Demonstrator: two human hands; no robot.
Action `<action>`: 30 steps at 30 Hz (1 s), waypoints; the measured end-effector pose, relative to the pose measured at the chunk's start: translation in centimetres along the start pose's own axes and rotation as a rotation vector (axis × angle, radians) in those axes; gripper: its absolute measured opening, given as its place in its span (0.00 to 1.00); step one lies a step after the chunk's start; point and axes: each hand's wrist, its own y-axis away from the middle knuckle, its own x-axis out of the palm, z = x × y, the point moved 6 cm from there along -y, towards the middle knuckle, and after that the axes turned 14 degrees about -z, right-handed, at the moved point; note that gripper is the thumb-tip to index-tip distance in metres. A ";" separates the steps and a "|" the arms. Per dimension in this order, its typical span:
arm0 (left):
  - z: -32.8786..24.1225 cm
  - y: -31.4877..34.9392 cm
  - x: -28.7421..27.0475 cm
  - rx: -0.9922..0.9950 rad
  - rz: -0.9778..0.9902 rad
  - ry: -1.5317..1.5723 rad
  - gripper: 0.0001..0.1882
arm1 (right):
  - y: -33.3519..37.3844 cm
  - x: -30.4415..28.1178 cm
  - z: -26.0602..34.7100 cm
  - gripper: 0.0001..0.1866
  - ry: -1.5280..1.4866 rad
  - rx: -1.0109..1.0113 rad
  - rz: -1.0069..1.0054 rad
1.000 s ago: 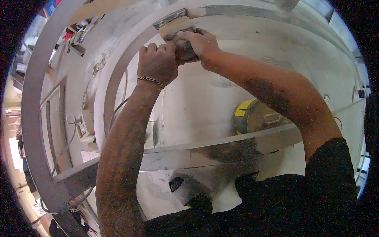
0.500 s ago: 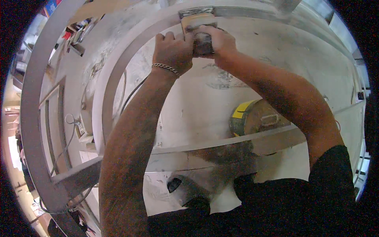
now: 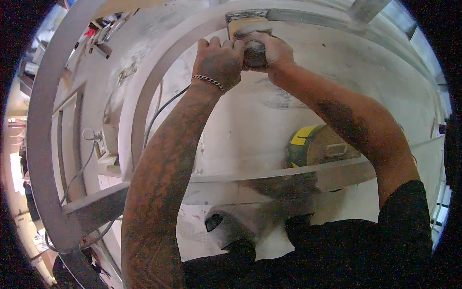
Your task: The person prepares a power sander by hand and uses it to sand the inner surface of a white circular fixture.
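Observation:
Both my arms reach up to a boxy sander [image 3: 249, 24] with a yellowish body and a dark, dusty grip. Its flat end lies against the curved grey frame [image 3: 313, 17] at the top. My left hand [image 3: 217, 63] is closed at the sander's left side, fingers curled; a chain bracelet [image 3: 209, 83] circles that wrist. Around the right side of the grip wraps my right hand [image 3: 279, 52]. Part of the sander is hidden by my fingers. A black cable [image 3: 171, 102] passes behind my left forearm.
Below stands a round brown drum-like thing [image 3: 332, 148] with a yellow-and-black edge and a handle. A crossbar [image 3: 221, 195] runs in front of my body. At left, a thick grey upright [image 3: 41, 120] joins the frame. Tools [image 3: 103, 36] lie on the dusty floor.
The whole view has shifted slightly, so hands, sander and surroundings appear a little further right. Both hands keep the same hold on the sander, its end still against the frame.

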 end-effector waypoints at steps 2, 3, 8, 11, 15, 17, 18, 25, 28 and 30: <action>-0.1 0.2 -0.1 0.000 0.005 -0.003 0.13 | -1.3 -0.1 -0.8 0.19 0.016 -0.025 -0.002; 0.2 0.6 -0.2 -0.003 0.019 -0.016 0.13 | -0.9 0.6 -0.8 0.19 0.030 -0.042 0.007; 1.0 1.4 -0.6 -0.026 0.023 0.013 0.13 | -0.7 1.5 -1.2 0.18 0.093 -0.080 0.123; 1.5 2.2 -0.8 -0.032 0.021 0.016 0.14 | 0.4 2.3 -1.1 0.18 0.144 -0.113 0.176; 1.9 3.1 -0.8 -0.025 0.041 -0.003 0.14 | 1.7 2.9 -1.3 0.21 0.180 -0.102 0.126; 2.0 3.2 -1.0 -0.023 0.042 -0.003 0.14 | 0.9 3.1 -1.8 0.22 0.224 -0.136 0.158; 2.1 3.4 -1.2 -0.024 0.046 -0.008 0.15 | 1.0 3.5 -1.8 0.22 0.266 -0.169 0.194; 2.7 4.6 -2.0 -0.050 0.033 0.045 0.19 | 0.4 4.7 -3.0 0.23 0.307 -0.494 0.354; 3.4 5.5 -2.1 -0.118 0.121 0.021 0.22 | 1.8 6.2 -2.9 0.23 0.333 -0.611 0.425; 3.5 5.9 -2.1 -0.111 0.129 0.011 0.23 | 1.8 5.6 -3.6 0.24 0.315 -0.199 0.236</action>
